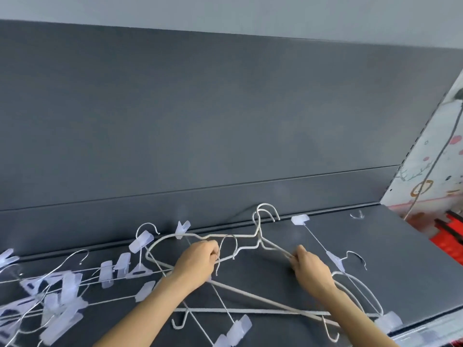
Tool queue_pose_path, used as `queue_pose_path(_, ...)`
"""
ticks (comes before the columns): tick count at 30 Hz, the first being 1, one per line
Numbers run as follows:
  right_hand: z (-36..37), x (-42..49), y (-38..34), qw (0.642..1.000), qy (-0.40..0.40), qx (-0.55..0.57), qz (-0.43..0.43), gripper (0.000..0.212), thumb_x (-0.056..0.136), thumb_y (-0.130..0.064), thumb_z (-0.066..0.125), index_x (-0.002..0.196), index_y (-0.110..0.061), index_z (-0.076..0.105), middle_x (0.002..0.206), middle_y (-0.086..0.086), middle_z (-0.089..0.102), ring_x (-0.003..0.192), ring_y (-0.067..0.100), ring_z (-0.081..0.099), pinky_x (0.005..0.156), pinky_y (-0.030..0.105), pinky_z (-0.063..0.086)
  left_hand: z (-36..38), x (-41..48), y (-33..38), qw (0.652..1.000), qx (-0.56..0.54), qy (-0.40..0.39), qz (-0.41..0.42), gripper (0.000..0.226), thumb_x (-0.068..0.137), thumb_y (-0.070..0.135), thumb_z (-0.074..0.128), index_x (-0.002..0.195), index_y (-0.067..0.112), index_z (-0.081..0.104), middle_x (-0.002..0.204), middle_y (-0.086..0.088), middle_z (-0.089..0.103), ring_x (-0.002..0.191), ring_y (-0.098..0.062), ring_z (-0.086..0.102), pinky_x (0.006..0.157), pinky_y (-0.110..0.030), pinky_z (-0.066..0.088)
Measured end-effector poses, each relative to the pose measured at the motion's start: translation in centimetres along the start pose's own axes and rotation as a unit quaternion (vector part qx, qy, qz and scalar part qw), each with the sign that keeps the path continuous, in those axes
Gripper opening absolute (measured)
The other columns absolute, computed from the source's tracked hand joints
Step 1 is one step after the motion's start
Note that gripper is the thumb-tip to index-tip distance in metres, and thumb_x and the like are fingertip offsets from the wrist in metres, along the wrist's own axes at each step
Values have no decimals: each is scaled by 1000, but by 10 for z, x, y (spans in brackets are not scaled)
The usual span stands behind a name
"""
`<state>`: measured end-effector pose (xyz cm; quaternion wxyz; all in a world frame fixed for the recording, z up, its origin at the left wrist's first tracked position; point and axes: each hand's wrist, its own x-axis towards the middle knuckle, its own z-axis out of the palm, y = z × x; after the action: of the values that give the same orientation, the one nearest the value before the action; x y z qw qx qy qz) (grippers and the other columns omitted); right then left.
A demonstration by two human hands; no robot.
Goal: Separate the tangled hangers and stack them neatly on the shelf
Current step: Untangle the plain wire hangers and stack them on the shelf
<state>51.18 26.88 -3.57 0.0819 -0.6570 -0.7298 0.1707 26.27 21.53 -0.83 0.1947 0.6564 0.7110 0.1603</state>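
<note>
At far left the clip hangers (57, 296) lie heaped on the shelf (375, 259), still knotted. My left hand (198, 261) has its grip pinched on a wire hook; my right hand (309, 266) pinches the white hangers (225, 240) at the shoulder. Untangling is under way; next I judge I must slide the hook free.

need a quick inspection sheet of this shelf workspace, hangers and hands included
surface: dark grey shelf, flat, with a grey back panel
job's things: white wire hangers tangled at centre; clip hangers heaped at left; one clip hanger lying apart at right
clutter: small clear hook piece at the back right
grippers: left hand and right hand each closed on hanger wire
cables: grey cord hanging at right
surroundings: patterned panel, red item
</note>
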Motion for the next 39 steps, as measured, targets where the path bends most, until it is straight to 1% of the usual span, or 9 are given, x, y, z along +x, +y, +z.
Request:
queue_pose_path(4,-16,-3,1,992,35,115,-48,11,90,-22,51,81,-26,53,71,-4,60,66,20,51,59,29,38,-13,-14,-4,999,-28,27,2,20,88,5,38,80,11,56,56,4,45,41,-1,48,45,-19,27)
queue_pose_path(8,-26,2,10,985,63,155,-50,21,89,-21,54,80,-38,62,49,-11,52,55,14,45,57,30,38,-21,-21,-8,997,-37,64,15,21,88,6,40,82,12,60,66,4,52,69,-7,46,68,-32,43)
queue_pose_path(12,-29,5,8,982,66,176,-35,17,89,-19,54,85,-32,65,52,-6,51,53,15,42,55,30,37,-22,-22,-9,995,-26,94,26,22,88,5,40,87,7,62,69,6,53,81,-15,46,76,-35,44)
queue_pose_path(17,-26,1,0,976,75,200,-30,21,89,-18,54,79,-35,60,55,-5,52,55,17,44,59,32,39,-14,-20,-13,998,11,56,24,26,92,13,42,113,12,59,114,-1,57,111,-20,45,94,-34,39)
queue_pose_path(20,-24,-3,-3,976,80,202,-23,22,90,-22,52,76,-38,57,57,-1,54,59,20,47,59,31,37,-10,-25,-21,997,-6,69,15,28,93,19,45,118,14,56,122,2,53,118,-16,42,101,-32,36)
queue_pose_path(25,-24,-7,-3,974,105,200,5,14,92,-29,49,86,-34,60,58,0,55,63,25,50,59,31,36,-10,-47,-35,988,-26,150,33,14,88,22,53,93,13,64,104,10,51,105,-9,43,93,-22,35)
queue_pose_path(31,-34,-12,-9,964,144,224,10,17,91,-28,50,91,-23,66,51,1,47,56,23,43,58,34,33,-12,-59,-36,994,-9,106,-7,19,88,30,47,87,17,60,92,6,56,97,-16,51,83,-27,39)
queue_pose_path(35,-49,-18,-15,952,183,246,2,18,91,-25,50,90,-15,65,54,8,46,54,28,39,57,34,32,-14,-56,-32,994,14,106,-12,10,87,22,49,77,24,48,89,10,51,96,-16,51,81,-26,39)
queue_pose_path(39,-63,-23,-19,941,222,257,0,18,91,-22,51,98,-21,67,54,1,51,58,28,44,64,35,35,-18,-52,-27,994,6,101,-37,10,86,19,48,76,20,50,89,5,52,87,-16,51,66,-23,40)
